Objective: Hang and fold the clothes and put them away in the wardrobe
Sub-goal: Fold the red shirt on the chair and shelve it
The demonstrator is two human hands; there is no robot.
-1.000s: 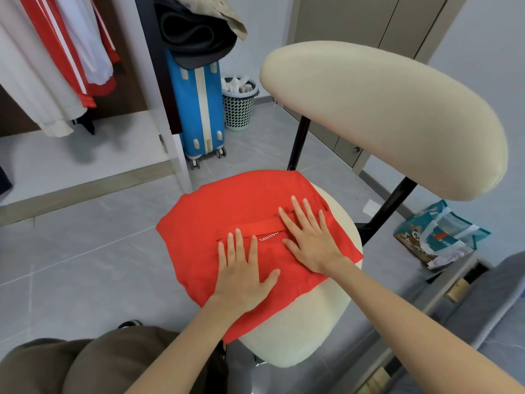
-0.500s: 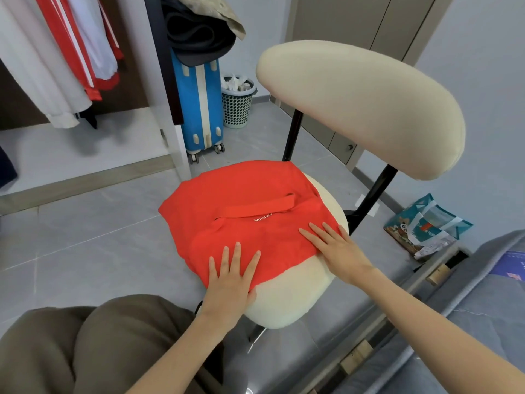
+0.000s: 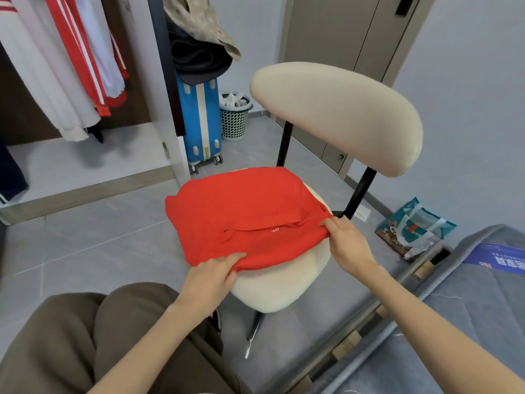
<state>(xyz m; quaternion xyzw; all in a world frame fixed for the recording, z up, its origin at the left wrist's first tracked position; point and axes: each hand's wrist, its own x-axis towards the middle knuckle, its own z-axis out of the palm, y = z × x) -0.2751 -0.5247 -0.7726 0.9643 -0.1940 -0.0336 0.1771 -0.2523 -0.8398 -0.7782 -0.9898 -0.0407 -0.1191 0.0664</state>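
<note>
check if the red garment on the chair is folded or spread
Folded: the red garment lies as a compact, layered rectangle on the chair seat; the left hand and right hand pinch its edges.

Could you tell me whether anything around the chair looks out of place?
A teal printed bag lies crumpled on the floor right of the chair, and clothes appear heaped loosely atop the blue suitcase rather than hung.

I have both bare forearms reaching in from 7 and 4 o'clock, my left hand (image 3: pixel 211 275) curled, thumb on top, pinching the red garment (image 3: pixel 244 200) at its 6 o'clock hem, my right hand (image 3: pixel 345 243) pinching its 4 o'clock corner.
</note>
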